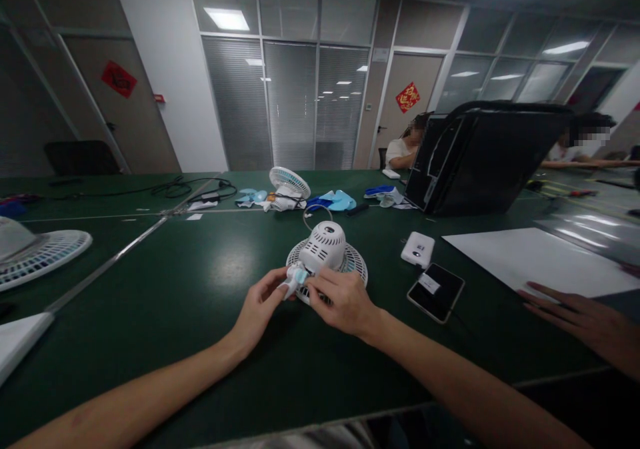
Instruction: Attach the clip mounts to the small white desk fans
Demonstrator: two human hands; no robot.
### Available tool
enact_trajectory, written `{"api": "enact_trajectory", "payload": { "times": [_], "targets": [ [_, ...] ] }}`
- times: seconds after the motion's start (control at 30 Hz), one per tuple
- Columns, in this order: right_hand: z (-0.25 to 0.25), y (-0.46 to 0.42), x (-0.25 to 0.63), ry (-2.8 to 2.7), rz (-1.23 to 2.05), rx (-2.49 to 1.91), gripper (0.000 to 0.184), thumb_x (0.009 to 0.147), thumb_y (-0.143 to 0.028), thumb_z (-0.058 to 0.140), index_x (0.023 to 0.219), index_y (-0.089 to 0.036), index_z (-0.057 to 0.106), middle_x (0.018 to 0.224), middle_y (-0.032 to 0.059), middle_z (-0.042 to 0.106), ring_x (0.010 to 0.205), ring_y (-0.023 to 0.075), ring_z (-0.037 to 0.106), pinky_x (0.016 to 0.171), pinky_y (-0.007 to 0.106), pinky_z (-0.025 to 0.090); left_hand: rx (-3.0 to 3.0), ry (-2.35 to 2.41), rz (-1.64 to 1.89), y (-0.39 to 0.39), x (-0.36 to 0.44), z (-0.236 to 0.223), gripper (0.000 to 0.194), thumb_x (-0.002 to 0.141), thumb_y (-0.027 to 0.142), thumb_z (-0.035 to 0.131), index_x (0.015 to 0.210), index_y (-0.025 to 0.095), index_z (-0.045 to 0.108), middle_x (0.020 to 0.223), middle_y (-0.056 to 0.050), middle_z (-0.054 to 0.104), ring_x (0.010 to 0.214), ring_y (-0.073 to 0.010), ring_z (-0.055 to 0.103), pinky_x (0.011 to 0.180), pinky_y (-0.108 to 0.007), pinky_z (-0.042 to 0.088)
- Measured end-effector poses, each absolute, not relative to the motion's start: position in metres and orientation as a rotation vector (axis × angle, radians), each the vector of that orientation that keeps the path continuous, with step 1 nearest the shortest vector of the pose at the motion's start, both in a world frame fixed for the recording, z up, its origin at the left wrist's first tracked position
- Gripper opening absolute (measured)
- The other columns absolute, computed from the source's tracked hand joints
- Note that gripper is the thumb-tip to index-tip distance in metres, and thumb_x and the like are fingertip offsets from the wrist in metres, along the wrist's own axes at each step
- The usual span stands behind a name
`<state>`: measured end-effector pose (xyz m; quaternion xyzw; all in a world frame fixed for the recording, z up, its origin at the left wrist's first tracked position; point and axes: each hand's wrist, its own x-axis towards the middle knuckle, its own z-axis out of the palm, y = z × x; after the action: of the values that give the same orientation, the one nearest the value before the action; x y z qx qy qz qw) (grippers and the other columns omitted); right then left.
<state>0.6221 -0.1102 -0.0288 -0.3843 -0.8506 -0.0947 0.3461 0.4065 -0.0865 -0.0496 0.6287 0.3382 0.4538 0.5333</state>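
Note:
A white electric fan (325, 242) lies grille-down on the dark green table in front of me, its rounded motor housing facing up. At the near side of the housing sits a small white and light-blue joint piece (299, 275). My left hand (263, 302) grips that joint piece from the left, between thumb and fingers. From the right, my right hand (345, 299) reaches over the grille with its fingertips pinched close against the joint. What lies between the right fingertips is too small and covered to make out.
Behind the fan stands another white fan (290, 185) among blue cloths (340, 201). To the right lie a white power bank (418, 249), a phone (436, 292) and a large black case (490, 159). A co-worker's hand (580, 315) rests by a white sheet (530, 259).

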Motion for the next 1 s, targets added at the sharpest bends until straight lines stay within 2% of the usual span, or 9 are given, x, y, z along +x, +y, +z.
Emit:
{"api": "enact_trajectory", "payload": {
  "times": [0.43, 0.6, 0.73, 0.83, 0.9, 1.0],
  "targets": [
    [-0.031, -0.109, 0.619, -2.172, -0.265, -0.996, 0.021, 0.100, -0.024, 0.052, 0.110, -0.019, 0.070, 0.091, 0.0049, 0.070, 0.075, 0.0152, 0.063, 0.063, 0.027, 0.046, 1.499, 0.814, 1.081, -0.088, 0.407, -0.047, 0.036, 0.091, 0.035, 0.064, 0.123, 0.018, 0.068, 0.123, -0.008, 0.071, 0.109, -0.0268, 0.066, 0.096, -0.037, 0.053],
    [-0.030, -0.110, 0.620, -2.163, -0.276, -1.038, 0.021, 0.101, -0.025, 0.051, 0.103, -0.017, 0.071, 0.088, 0.0050, 0.069, 0.071, 0.0140, 0.062, 0.061, 0.026, 0.045, 1.511, 0.839, 1.066, -0.090, 0.407, -0.042, 0.037, 0.091, 0.036, 0.063, 0.122, 0.017, 0.069, 0.118, -0.009, 0.072, 0.107, -0.0279, 0.067, 0.095, -0.038, 0.054],
    [-0.029, -0.111, 0.617, -2.198, -0.300, -1.013, 0.021, 0.100, -0.025, 0.051, 0.108, -0.019, 0.070, 0.089, 0.0046, 0.069, 0.073, 0.0150, 0.063, 0.062, 0.027, 0.044, 1.517, 0.839, 1.085, -0.089, 0.407, -0.042, 0.037, 0.091, 0.036, 0.063, 0.122, 0.017, 0.068, 0.119, -0.009, 0.072, 0.108, -0.0275, 0.066, 0.096, -0.038, 0.053],
    [-0.029, -0.113, 0.614, -2.128, -0.316, -1.100, 0.022, 0.101, -0.025, 0.050, 0.104, -0.017, 0.070, 0.089, 0.0052, 0.069, 0.072, 0.0149, 0.062, 0.061, 0.027, 0.044, 1.526, 0.840, 1.083, -0.088, 0.407, -0.045, 0.036, 0.091, 0.036, 0.062, 0.122, 0.017, 0.067, 0.118, -0.010, 0.071, 0.107, -0.0273, 0.066, 0.097, -0.038, 0.052],
    [-0.028, -0.115, 0.614, -2.152, -0.310, -1.103, 0.023, 0.101, -0.025, 0.049, 0.108, -0.017, 0.070, 0.090, 0.0055, 0.069, 0.072, 0.0150, 0.062, 0.060, 0.027, 0.043, 1.539, 0.836, 1.064, -0.086, 0.407, -0.047, 0.038, 0.092, 0.035, 0.060, 0.125, 0.017, 0.064, 0.121, -0.011, 0.069, 0.107, -0.0272, 0.066, 0.096, -0.039, 0.053],
    [-0.026, -0.118, 0.612, -2.225, -0.267, -1.065, 0.026, 0.101, -0.025, 0.050, 0.119, -0.018, 0.067, 0.095, 0.0057, 0.070, 0.074, 0.0154, 0.064, 0.061, 0.027, 0.045, 1.619, 0.808, 1.038, -0.084, 0.407, -0.045, 0.050, 0.092, 0.029, 0.059, 0.141, 0.020, 0.051, 0.130, -0.011, 0.065, 0.113, -0.0271, 0.064, 0.097, -0.038, 0.052]
  ]
}}
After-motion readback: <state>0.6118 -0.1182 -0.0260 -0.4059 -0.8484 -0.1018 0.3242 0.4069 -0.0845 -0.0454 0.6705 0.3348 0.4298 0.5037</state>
